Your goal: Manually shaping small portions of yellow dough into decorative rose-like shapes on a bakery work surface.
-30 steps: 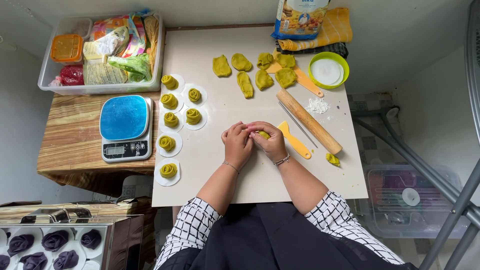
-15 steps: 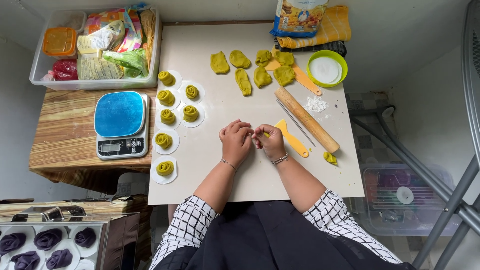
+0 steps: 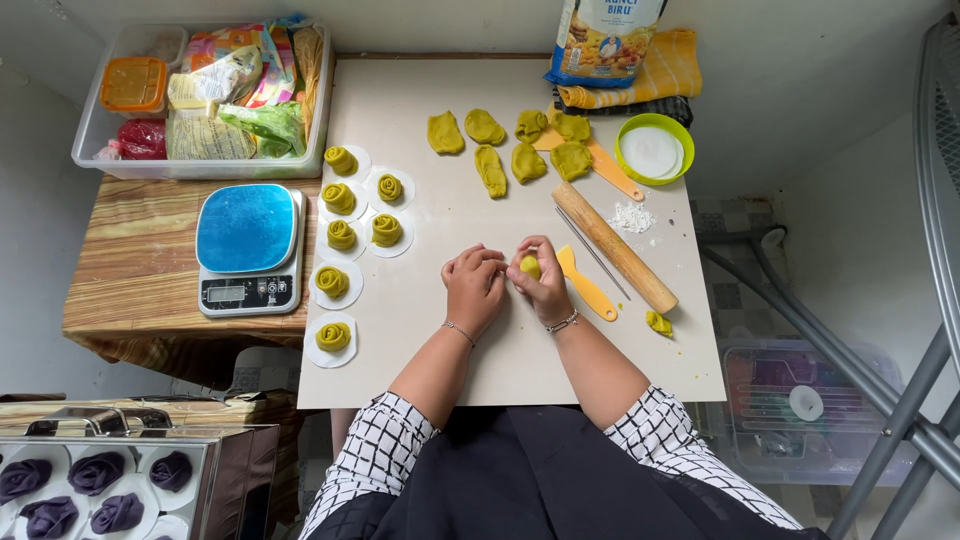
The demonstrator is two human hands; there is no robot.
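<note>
My left hand [image 3: 472, 287] and my right hand [image 3: 545, 282] meet over the middle of the white work board [image 3: 430, 330]. Between their fingertips sits a small yellow-green dough piece [image 3: 529, 266], held by both. A yellow plastic scraper [image 3: 585, 283] lies just right of my right hand. Beyond it lies a wooden rolling pin [image 3: 615, 246] with a thin metal skewer [image 3: 592, 252] alongside. Several shaped green dough rosettes [image 3: 340, 236] rest on white paper rounds at the board's left side.
Flattened green dough pieces [image 3: 490, 168] lie at the back, near a green bowl of flour [image 3: 654, 150], a flour bag [image 3: 605, 38] and an orange scraper [image 3: 610, 168]. A blue kitchen scale [image 3: 247, 248] and a clear tub [image 3: 205, 95] stand left. Purple rosettes [image 3: 95, 480] fill a tray at lower left.
Both hands stay together at the board's middle, fingers working the dough piece. The camera view has shifted slightly; nothing else on the board has moved.
</note>
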